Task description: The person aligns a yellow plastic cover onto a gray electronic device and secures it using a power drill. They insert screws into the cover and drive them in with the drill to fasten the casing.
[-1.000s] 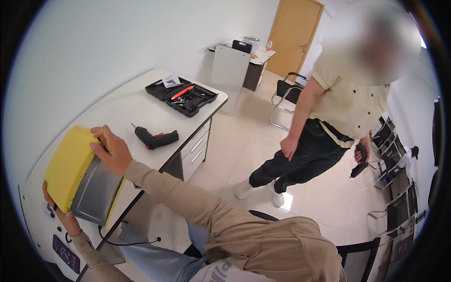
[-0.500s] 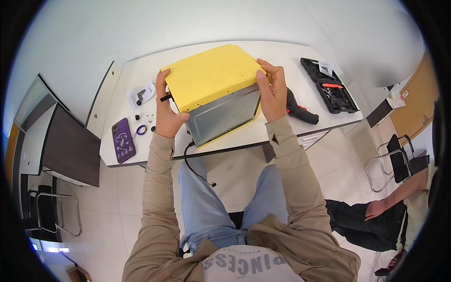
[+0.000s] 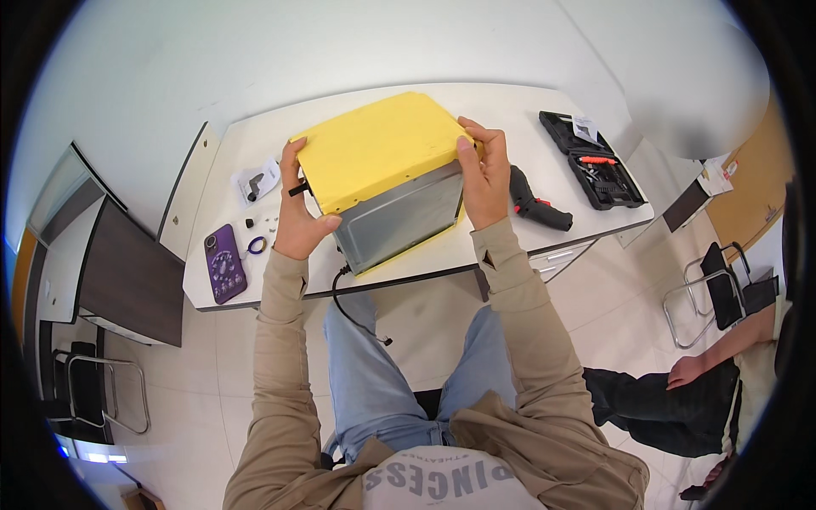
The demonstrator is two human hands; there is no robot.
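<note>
Holding box (image 3: pixel 382 140): left hand (image 3: pixel 297 214), right hand (image 3: pixel 486 183), grip pinching opposite ends.
View: swung onto box; hold unchanged, both hands occupied.

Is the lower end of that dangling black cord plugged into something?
No, unplugged: the black cord hangs from beside the yellow box past the table, its end loose in plain view.

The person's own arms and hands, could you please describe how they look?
The left sleeve and right sleeve are long, tan and creased, with small dark gaps at the cuffs. The left hand and right hand are gloveless, with no visible rings.
</note>
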